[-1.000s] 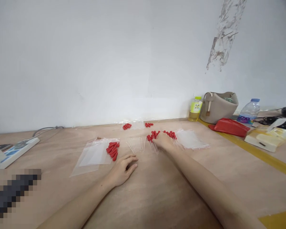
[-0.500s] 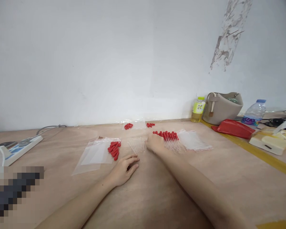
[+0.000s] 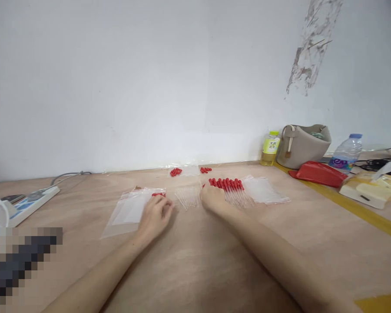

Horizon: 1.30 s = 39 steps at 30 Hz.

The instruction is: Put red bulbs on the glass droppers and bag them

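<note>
Loose red rubber dropper bulbs lie at the left, mostly covered by my left hand. Its fingers are bent and somewhat apart over the pile, and I see nothing held in them. Clear glass dropper tubes lie side by side between my hands. My right hand is closed in a pinch, with a thin clear tube showing faintly at its fingertips. Just right of it is a row of glass droppers with red bulbs, bulbs pointing away from me. The right hand hides part of the row's left end.
Clear zip bags lie at the left and right. Two small groups of red bulbs are near the wall. A power strip stands far left; a tea bottle, grey bag, red pouch and tissue pack sit right.
My left hand has moved left and away from me, onto the loose red bulbs. The right hand has shifted only slightly, and a thin tube now shows at its fingertips.
</note>
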Available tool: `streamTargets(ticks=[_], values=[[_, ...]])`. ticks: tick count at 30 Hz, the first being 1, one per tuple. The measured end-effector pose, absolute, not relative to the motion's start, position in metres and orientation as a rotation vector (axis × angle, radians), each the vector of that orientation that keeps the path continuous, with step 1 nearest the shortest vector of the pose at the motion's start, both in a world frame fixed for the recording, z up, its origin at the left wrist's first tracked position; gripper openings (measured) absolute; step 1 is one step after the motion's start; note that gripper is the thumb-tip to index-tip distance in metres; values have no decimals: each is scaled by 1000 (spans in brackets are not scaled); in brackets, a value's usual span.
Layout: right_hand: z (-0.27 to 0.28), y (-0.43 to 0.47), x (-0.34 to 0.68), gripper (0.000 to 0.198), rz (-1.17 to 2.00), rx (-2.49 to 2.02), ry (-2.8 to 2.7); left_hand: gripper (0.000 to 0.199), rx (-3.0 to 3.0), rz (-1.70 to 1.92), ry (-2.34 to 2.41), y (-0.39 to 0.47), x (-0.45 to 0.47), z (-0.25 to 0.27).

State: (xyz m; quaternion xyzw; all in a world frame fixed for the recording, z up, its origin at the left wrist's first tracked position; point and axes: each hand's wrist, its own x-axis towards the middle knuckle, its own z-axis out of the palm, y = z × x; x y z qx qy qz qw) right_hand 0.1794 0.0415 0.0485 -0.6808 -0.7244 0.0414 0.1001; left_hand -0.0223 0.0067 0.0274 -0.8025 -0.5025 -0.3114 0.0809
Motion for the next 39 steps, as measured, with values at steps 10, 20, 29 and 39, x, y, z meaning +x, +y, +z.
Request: streamTargets(ticks=[10, 20, 29, 39], values=[[16, -13, 237, 29, -125, -1235, -2281, 17, -2134, -699, -1725, 36, -69, 31], [-4, -12, 236, 19, -88, -1145, -2202, 14, -2149, -645, -1735, 41, -69, 22], [-2, -14, 237, 11, -31, -1133, -2208, 11, -2615, -982, -1461, -4, -3, 19], [2, -19, 229, 16, -3, -1051, -2290, 25, -2933, -1040, -1477, -17, 12, 1]])
